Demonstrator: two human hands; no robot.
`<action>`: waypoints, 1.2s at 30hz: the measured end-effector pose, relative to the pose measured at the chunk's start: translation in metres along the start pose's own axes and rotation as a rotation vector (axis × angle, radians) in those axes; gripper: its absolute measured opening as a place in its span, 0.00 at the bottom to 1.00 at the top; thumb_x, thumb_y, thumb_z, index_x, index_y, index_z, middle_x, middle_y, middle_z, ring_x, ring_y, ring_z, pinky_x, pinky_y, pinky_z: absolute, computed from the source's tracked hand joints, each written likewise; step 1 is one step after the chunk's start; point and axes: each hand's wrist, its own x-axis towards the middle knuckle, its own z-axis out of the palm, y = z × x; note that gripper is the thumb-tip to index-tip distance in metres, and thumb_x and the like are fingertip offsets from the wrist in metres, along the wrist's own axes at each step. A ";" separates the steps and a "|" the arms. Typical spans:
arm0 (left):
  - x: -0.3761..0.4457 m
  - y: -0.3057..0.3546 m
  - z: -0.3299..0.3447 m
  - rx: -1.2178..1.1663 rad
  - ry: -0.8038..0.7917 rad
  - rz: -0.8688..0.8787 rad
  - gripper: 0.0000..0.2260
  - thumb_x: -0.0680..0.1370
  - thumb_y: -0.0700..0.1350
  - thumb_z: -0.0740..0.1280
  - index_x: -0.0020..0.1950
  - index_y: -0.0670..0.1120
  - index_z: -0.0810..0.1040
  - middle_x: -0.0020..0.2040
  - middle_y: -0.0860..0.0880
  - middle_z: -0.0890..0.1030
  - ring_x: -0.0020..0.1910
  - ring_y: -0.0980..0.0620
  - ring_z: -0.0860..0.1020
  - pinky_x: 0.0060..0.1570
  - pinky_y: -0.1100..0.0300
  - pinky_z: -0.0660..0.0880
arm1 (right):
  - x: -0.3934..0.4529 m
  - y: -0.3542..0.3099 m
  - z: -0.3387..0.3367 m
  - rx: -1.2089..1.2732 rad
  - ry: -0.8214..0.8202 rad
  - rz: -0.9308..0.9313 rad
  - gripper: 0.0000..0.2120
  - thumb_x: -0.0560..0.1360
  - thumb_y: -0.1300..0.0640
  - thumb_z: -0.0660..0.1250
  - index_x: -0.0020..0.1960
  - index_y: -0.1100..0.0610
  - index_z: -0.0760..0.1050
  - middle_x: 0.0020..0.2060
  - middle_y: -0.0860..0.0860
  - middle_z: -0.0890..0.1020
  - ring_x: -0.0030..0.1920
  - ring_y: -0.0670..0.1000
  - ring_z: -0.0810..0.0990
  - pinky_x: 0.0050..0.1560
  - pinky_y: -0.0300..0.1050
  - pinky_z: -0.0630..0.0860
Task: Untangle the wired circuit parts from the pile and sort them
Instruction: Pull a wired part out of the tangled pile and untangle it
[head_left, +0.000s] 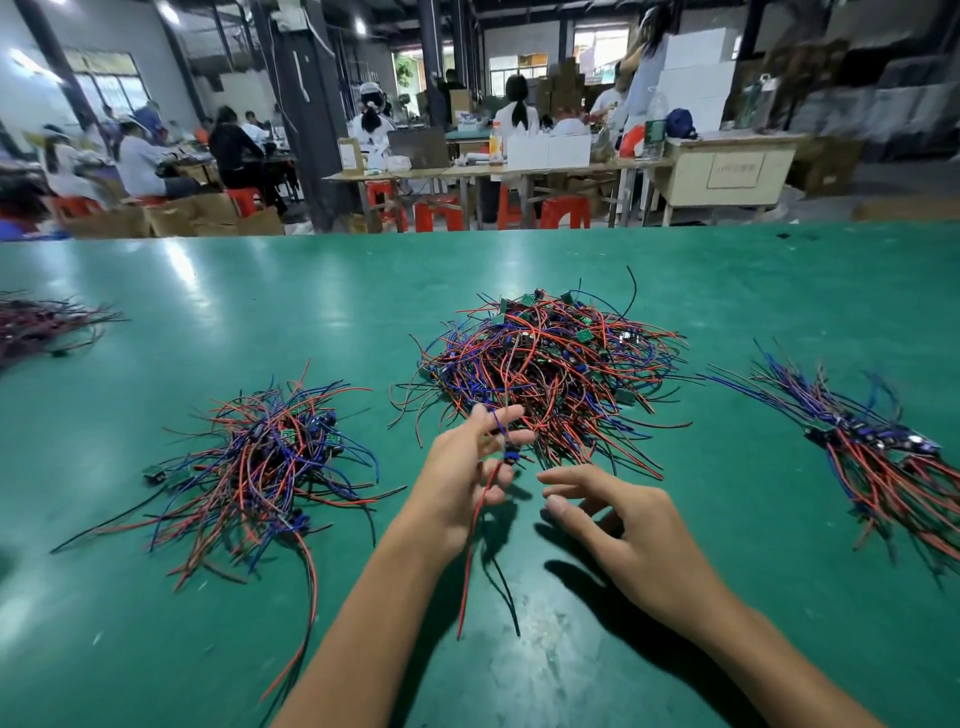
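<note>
At the far left edge of the green table (208, 291) lies a dark bundle of wires (41, 325), partly cut off by the frame. Nearer the person, left of centre, sits a loose heap of wired parts (270, 467), red, blue and black leads splayed in all directions, with small green boards showing among them; a few long red and black leads trail from it toward the near edge.

The left hand (465, 486) is raised just in front of the big pile, fingers partly spread and lightly bent. It holds one wired part (508, 457) (a small blue piece with leads) between its fingers; blue leads run up from the part toward the pile, and a red and a black lead hang down below the hand to the table. Whether those blue leads are free of the pile cannot be told.

The main tangled pile (545, 364) sits at the centre, behind both hands, thick with red and blue wire and small green boards.

The right hand (618, 525) hovers just right of the left, palm down, fingers relaxed and slightly curled, holding nothing.

Further right lies a neater row of sorted parts (878, 447), leads fanned out both ways.

Beyond the table, people sit at benches on red stools (441, 213).
</note>
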 end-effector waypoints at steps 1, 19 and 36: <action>0.000 0.001 -0.001 -0.053 -0.070 -0.053 0.23 0.86 0.57 0.50 0.62 0.47 0.81 0.49 0.48 0.85 0.27 0.56 0.70 0.22 0.67 0.63 | 0.000 0.000 0.000 0.009 0.013 0.006 0.08 0.80 0.47 0.68 0.58 0.42 0.80 0.46 0.35 0.84 0.44 0.43 0.84 0.42 0.35 0.78; -0.018 0.058 -0.036 0.277 0.166 0.363 0.08 0.79 0.41 0.70 0.58 0.46 0.83 0.46 0.49 0.88 0.26 0.57 0.73 0.25 0.67 0.70 | 0.005 -0.012 -0.001 0.209 0.056 0.148 0.07 0.81 0.51 0.67 0.56 0.45 0.82 0.44 0.44 0.87 0.38 0.45 0.83 0.38 0.34 0.76; -0.019 -0.023 0.049 0.684 0.056 1.186 0.25 0.71 0.24 0.70 0.62 0.47 0.79 0.53 0.53 0.78 0.49 0.55 0.81 0.51 0.61 0.79 | 0.017 -0.022 -0.024 1.436 0.156 0.392 0.12 0.79 0.61 0.60 0.53 0.67 0.80 0.55 0.57 0.84 0.47 0.55 0.84 0.54 0.49 0.82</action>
